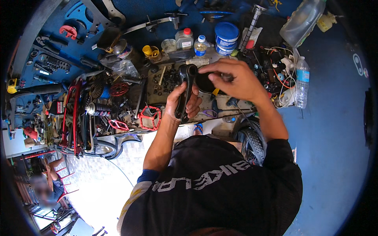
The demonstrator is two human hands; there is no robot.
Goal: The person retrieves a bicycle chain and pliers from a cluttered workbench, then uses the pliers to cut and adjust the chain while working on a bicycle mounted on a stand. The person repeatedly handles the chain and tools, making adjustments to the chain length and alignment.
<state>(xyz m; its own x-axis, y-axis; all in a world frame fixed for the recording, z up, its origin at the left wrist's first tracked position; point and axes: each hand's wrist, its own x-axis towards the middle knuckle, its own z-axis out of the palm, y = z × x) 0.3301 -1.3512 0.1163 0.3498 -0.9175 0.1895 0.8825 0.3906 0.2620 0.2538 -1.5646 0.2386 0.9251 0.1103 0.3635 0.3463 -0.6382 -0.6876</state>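
Note:
My left hand [177,101] is wrapped round a black bicycle crank arm [183,96], held upright above the bench's front edge. The ringed upper end of the crank points away from me. Over the bench to its right is my right hand [240,80], its index finger stretched toward that end and seemingly touching it. The other fingers bend loosely, and I see nothing held in them. Partly hidden beneath this hand is a dark round container [205,83]. Red pedals [150,118] lie on the bench left of my left hand, near several small dark metal parts [168,80].
Along the back stand a blue-and-white tub [226,37], a small bottle with a blue cap [200,46] and a grey bottle with a red cap [185,38]. Cables and parts crowd the right, beside a water bottle [302,82]. A red bike frame [73,114] stands left. A person [49,185] sits beyond.

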